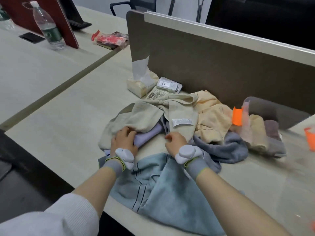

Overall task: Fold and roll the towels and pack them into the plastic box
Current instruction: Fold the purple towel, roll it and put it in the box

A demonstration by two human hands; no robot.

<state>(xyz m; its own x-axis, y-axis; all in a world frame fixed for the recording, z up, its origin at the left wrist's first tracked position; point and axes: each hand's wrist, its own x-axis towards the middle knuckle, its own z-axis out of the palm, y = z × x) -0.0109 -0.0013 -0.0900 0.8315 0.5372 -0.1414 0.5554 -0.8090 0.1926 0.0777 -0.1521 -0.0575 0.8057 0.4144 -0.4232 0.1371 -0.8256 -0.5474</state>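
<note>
A heap of towels lies on the desk. My left hand (pixel 125 139) grips a lilac towel (pixel 150 133) that sticks out from under a beige towel (pixel 136 116). My right hand (pixel 175 140) has its fingers curled at the beige towel's lower edge, near its white label (pixel 181 122); whether it holds the cloth is unclear. A light blue striped towel (pixel 162 184) hangs over the near desk edge under my wrists. A yellow towel (pixel 211 116) and a grey-blue towel (pixel 226 150) lie to the right. The clear plastic box (pixel 247 114) with orange clasps holds rolled towels (pixel 265 133).
A tissue pack (pixel 141 82) and a desk phone (pixel 162 90) stand against the brown partition (pixel 221 62). A water bottle (pixel 47 26) and a red packet (pixel 110 39) sit on the far desk. The desk (pixel 59 125) is bare to my left.
</note>
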